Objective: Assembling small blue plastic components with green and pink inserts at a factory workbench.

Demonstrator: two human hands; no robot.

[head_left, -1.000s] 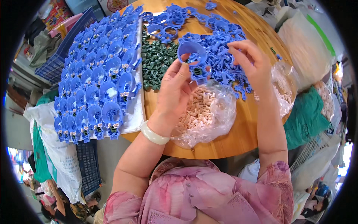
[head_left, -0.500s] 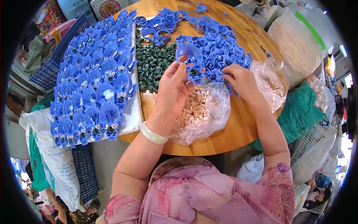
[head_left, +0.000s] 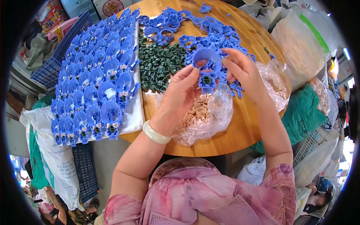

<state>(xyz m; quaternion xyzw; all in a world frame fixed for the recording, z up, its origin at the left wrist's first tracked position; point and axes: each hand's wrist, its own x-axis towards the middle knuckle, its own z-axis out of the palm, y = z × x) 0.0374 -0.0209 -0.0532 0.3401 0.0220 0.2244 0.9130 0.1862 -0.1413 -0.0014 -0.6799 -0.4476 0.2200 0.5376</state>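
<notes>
Both hands are up over the round wooden table (head_left: 240,131), and between them sits one blue plastic ring piece (head_left: 205,69), held just above the clear bag of pale small parts (head_left: 198,114). The left hand (head_left: 180,93) pinches the piece's left edge, fingers closed on it. The right hand (head_left: 242,67) closes on its right side, thumb and fingertips bearing on the rim. Both grips are narrow and firm on the same piece.

At the base of the ring piece there is a dark green insert (head_left: 207,80), apparently being seated. To do this well, I'd say keep the ring steady with the left hand and let the right do the pressing, square on, so the insert goes in straight rather than cocked. Holding by the rim keeps the middle opening free to check the fit.

Just beyond the ring piece lies the heap of loose blue pieces (head_left: 210,30), and to its left the pile of dark green parts (head_left: 161,63). Further left of the ring piece, finished blue pieces stand in neat rows on a white board (head_left: 137,108). Working low over the bag looks sensible: a dropped part lands there, not on the floor.
</notes>
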